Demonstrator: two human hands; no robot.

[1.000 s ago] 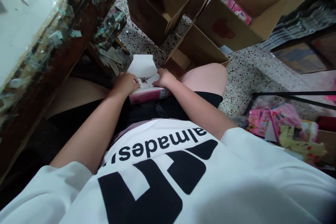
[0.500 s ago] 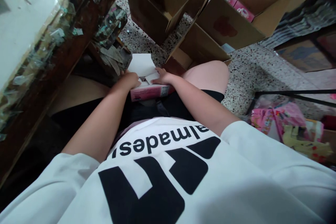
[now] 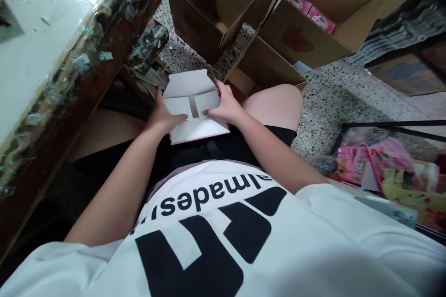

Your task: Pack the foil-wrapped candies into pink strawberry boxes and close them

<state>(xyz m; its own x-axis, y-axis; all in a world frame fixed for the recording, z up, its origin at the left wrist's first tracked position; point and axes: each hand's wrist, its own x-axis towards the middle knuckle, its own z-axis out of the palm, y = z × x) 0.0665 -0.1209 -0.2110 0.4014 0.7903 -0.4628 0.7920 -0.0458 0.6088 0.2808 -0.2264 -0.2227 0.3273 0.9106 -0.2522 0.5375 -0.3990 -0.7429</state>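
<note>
A small pink carton (image 3: pixel 200 131) rests on my lap with its white inner flaps facing up. Two side flaps are folded inward with a narrow gap between them, while the far flap stands raised. My left hand (image 3: pixel 166 113) grips the carton's left side, its thumb lying on the left flap. Around the right side is my right hand (image 3: pixel 226 103), with its thumb on the right flap. The fingers beneath and behind the carton are partly hidden.
Open cardboard boxes (image 3: pixel 209 9) stand on the speckled floor ahead, one box (image 3: pixel 303 37) holding pink cartons. A worn table edge (image 3: pixel 83 60) runs along the left. Pink packages (image 3: pixel 376 158) lie behind a black bar at the right.
The carton has tilted so its flaps show from above. Both side flaps now lie inward under my thumbs, and the pink printed side has dropped from sight.
</note>
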